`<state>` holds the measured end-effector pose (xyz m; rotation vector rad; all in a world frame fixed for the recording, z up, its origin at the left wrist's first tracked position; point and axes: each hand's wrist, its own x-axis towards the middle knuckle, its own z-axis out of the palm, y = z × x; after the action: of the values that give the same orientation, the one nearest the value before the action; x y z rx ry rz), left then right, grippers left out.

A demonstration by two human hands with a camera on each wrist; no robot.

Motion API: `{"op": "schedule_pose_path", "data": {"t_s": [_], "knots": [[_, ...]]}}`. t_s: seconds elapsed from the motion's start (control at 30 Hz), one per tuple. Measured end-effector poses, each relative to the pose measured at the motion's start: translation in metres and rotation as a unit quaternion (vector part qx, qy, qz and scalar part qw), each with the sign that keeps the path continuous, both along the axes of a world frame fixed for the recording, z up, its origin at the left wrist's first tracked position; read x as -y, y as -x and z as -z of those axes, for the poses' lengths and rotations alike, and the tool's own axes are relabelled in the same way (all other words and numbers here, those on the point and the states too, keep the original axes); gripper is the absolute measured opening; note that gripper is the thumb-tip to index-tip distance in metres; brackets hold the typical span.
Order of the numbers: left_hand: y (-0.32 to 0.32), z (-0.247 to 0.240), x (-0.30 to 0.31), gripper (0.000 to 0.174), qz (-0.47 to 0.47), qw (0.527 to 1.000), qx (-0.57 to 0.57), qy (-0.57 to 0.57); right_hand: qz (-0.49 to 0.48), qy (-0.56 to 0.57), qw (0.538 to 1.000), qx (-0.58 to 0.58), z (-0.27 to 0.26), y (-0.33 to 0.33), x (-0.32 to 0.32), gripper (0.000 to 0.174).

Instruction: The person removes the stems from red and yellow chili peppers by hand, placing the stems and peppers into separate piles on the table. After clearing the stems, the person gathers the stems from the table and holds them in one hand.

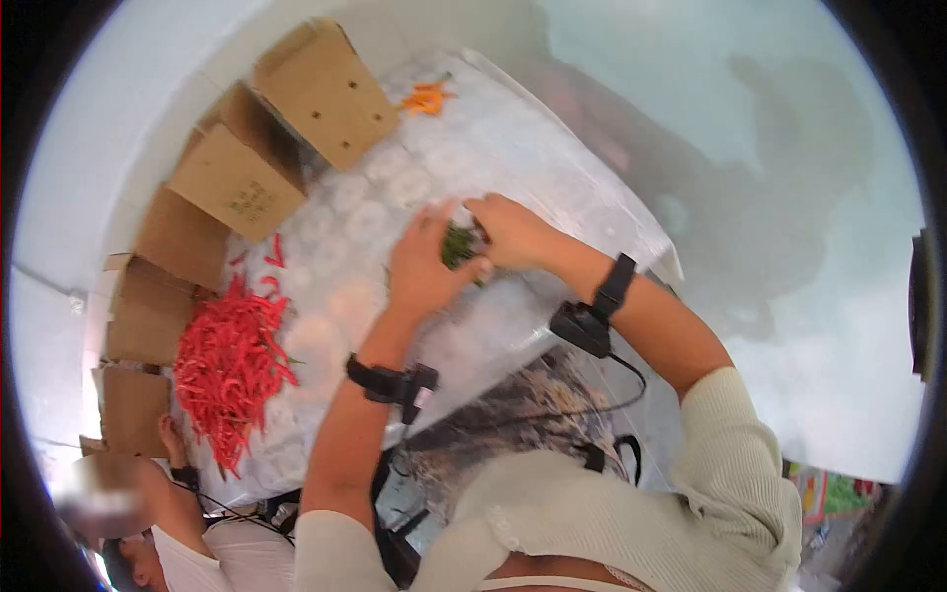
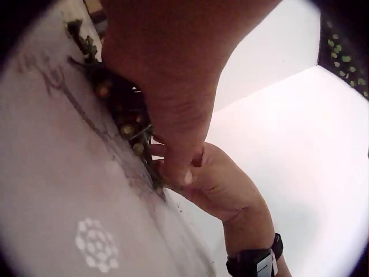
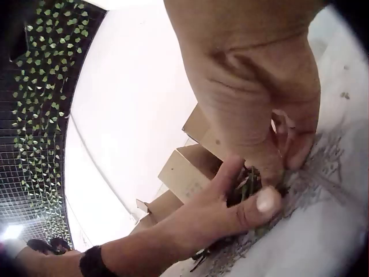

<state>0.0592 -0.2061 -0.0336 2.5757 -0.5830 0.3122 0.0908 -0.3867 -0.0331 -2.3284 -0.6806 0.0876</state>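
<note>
A small bundle of dark green stalks (image 1: pixel 457 247) lies on the plastic-covered table between both hands. In the left wrist view, the bundle (image 2: pixel 124 124) shows round, yellowish cut-looking ends and thin green stems. My left hand (image 1: pixel 426 264) curves round its near left side, thumb and forefinger spread to either side of it. On the other side my right hand (image 1: pixel 518 235) grips the bundle's right end with curled fingers. In the right wrist view, green stems (image 3: pixel 249 183) poke out between the two hands. Much of the bundle is hidden by the fingers.
A big heap of red chillies (image 1: pixel 232 360) lies to the left, with a few orange chillies (image 1: pixel 426 98) at the far end. Open cardboard boxes (image 1: pixel 326 94) line the table's far left side. Another person (image 1: pixel 212 538) sits at lower left. Cables hang from my wrist straps.
</note>
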Motion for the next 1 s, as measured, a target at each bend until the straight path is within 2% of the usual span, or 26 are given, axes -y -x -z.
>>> {"op": "schedule_pose_path", "data": {"t_s": [0.13,0.23,0.33,0.43,0.53,0.63,0.73,0.83,0.93,1.0], "knots": [[0.0,-0.005,0.006,0.089,0.035,0.998,0.043,-0.021,-0.053,0.004,0.998,-0.03,0.0,-0.029,-0.001,0.052],[0.009,-0.008,0.017,0.071,-0.008,0.998,0.057,-0.015,0.013,-0.033,0.999,0.028,0.007,-0.026,-0.009,0.047],[0.01,-0.002,0.013,0.047,-0.027,0.998,0.059,-0.026,0.005,-0.11,0.988,-0.105,-0.006,-0.019,-0.006,0.04],[0.01,-0.003,0.002,0.032,-0.01,0.998,0.054,-0.037,-0.075,-0.212,0.953,-0.202,0.0,-0.028,0.001,0.035],[0.006,0.0,-0.01,0.028,-0.007,0.998,0.052,-0.042,-0.108,-0.225,0.94,-0.231,0.0,-0.027,0.005,0.034],[0.0,0.0,-0.015,0.024,-0.003,0.997,0.067,-0.031,-0.058,-0.188,0.971,-0.135,0.002,-0.022,0.002,0.034],[-0.008,-0.002,-0.025,0.02,-0.047,0.997,0.037,0.048,-0.002,-0.195,0.975,-0.104,0.013,-0.02,0.003,0.036],[-0.017,-0.004,-0.047,0.019,-0.12,0.977,0.084,0.154,0.055,-0.186,0.977,-0.093,0.02,-0.013,-0.003,0.036],[-0.015,-0.025,-0.074,0.019,-0.178,0.951,0.031,0.252,0.086,-0.226,0.97,-0.031,0.03,0.001,-0.024,0.039],[-0.011,-0.04,-0.089,0.016,-0.197,0.878,-0.04,0.434,0.06,-0.186,0.98,0.046,0.037,0.006,-0.043,0.042]]}}
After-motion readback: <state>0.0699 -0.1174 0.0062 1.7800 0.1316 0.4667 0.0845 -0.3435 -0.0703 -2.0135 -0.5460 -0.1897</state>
